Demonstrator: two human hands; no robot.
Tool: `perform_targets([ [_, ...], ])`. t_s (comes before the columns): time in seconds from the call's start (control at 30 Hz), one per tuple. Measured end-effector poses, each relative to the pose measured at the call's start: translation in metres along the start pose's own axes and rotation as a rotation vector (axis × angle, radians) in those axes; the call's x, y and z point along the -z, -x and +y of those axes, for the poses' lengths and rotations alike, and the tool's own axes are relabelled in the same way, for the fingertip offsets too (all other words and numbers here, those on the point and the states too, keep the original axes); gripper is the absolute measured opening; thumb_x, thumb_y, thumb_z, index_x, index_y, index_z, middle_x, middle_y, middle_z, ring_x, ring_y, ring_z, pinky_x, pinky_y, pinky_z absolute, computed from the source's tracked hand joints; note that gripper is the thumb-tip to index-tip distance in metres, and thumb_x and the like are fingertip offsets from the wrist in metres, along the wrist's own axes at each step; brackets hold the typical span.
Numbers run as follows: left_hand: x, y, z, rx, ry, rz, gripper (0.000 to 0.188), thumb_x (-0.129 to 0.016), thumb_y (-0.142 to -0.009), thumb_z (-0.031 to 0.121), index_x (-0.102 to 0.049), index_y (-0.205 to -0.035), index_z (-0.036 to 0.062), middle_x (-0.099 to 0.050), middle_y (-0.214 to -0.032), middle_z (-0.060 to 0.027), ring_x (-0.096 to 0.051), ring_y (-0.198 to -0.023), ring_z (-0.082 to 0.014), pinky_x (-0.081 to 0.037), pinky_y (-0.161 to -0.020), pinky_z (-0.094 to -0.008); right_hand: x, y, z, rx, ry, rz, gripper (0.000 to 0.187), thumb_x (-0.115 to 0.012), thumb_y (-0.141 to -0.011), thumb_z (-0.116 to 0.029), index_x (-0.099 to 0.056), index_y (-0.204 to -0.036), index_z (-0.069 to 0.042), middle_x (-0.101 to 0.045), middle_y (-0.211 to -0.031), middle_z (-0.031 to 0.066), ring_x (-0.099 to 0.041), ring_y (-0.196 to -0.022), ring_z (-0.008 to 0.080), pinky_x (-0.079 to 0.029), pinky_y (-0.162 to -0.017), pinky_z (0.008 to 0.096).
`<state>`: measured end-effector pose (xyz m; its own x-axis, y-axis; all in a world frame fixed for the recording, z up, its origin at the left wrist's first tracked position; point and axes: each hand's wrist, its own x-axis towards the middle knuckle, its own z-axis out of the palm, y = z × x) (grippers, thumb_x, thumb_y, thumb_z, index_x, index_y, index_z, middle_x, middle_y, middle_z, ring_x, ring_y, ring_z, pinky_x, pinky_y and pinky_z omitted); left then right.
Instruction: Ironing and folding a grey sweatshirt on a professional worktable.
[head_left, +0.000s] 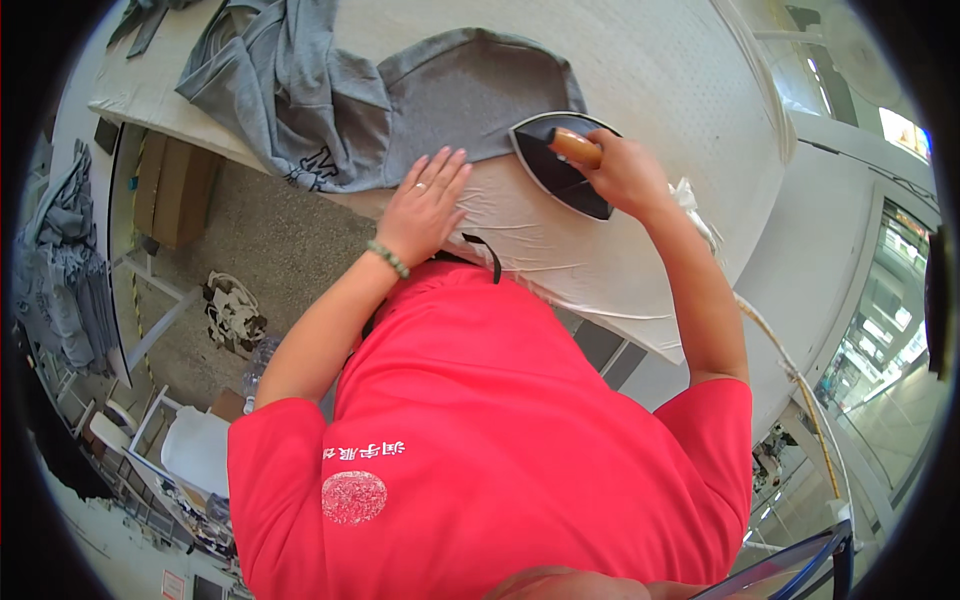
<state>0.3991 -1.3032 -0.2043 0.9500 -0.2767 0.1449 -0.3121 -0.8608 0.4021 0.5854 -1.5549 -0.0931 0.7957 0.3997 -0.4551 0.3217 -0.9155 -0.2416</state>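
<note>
A grey sweatshirt (pixel 300 100) with a dark printed motif lies partly bunched on the pale padded ironing table (pixel 660 90). One part of it, perhaps a sleeve, spreads flat to the right. My left hand (pixel 425 205) rests flat near the table's front edge, its fingertips on the lower edge of the grey cloth. My right hand (pixel 625 172) is wrapped round the brown handle of a dark iron (pixel 560 165). The iron's plate sits at the right end of the spread cloth, partly over the bare cover. My right fingers and the handle hide some of its top.
A cord (pixel 780 350) hangs along the table's right side. Below the table at left are a cardboard box (pixel 175 190) and a heap of pale cloth (pixel 233 312) on the floor. Grey garments (pixel 65 280) hang in a pile at the far left.
</note>
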Motion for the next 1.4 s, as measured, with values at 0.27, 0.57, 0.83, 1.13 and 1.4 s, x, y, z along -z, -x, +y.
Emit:
perform_targets([
  [0.27,0.087,0.030,-0.036,0.303,0.213,0.319,0.029,-0.067,-0.096,0.008,-0.069,-0.125,0.0046,-0.074,-0.115,-0.0125,-0.072,-0.107,-0.0286,-0.055,-0.094,-0.0389,-0.047,-0.008,-0.139,0.356,0.053,-0.295,0.026,-0.061,-0.091,-0.018,-0.058,-0.108,0.002,-0.074,-0.088,0.0245,-0.073,-0.084,0.0441,-0.057,-0.074,0.0544],
  [0.57,0.135,-0.036,-0.113,0.292,0.276,0.335,0.028,-0.068,-0.098,0.015,-0.069,-0.125,0.0054,-0.074,-0.114,-0.0123,-0.070,-0.105,-0.0316,-0.055,-0.089,-0.0396,-0.004,-0.039,-0.074,-0.327,-0.169,0.052,0.047,-0.068,-0.097,-0.041,-0.063,-0.114,0.003,-0.074,-0.098,0.0265,-0.072,-0.094,0.0440,-0.056,-0.081,0.0515],
  [0.83,0.088,-0.160,-0.166,0.249,0.175,-0.274,0.031,-0.067,-0.100,0.029,-0.065,-0.117,0.0033,-0.073,-0.111,-0.0194,-0.070,-0.104,-0.0366,-0.055,-0.086,-0.0441,-0.037,0.031,-0.019,-0.577,-0.374,0.249,0.064,-0.066,-0.094,-0.059,-0.069,-0.110,0.003,-0.073,-0.099,0.0284,-0.070,-0.097,0.0455,-0.055,-0.083,0.0506],
  [1.13,0.066,-0.154,-0.162,0.356,0.280,-0.073,0.026,-0.063,-0.103,0.031,-0.059,-0.104,0.0056,-0.071,-0.088,-0.0206,-0.067,-0.084,-0.0460,-0.051,-0.069,-0.0530,0.009,-0.054,-0.055,-0.681,-0.434,0.185,0.061,-0.065,-0.094,-0.059,-0.071,-0.112,-0.001,-0.074,-0.097,0.0256,-0.071,-0.094,0.0441,-0.054,-0.082,0.0480],
  [1.4,0.081,-0.135,-0.171,0.354,0.402,-0.068,0.025,-0.062,-0.104,0.030,-0.061,-0.107,0.0053,-0.071,-0.090,-0.0189,-0.069,-0.082,-0.0415,-0.052,-0.069,-0.0499,0.008,-0.080,-0.118,-0.028,-0.113,-0.158,0.053,-0.070,-0.088,-0.054,-0.065,-0.104,-0.004,-0.074,-0.086,0.0234,-0.072,-0.083,0.0429,-0.057,-0.077,0.0512],
])
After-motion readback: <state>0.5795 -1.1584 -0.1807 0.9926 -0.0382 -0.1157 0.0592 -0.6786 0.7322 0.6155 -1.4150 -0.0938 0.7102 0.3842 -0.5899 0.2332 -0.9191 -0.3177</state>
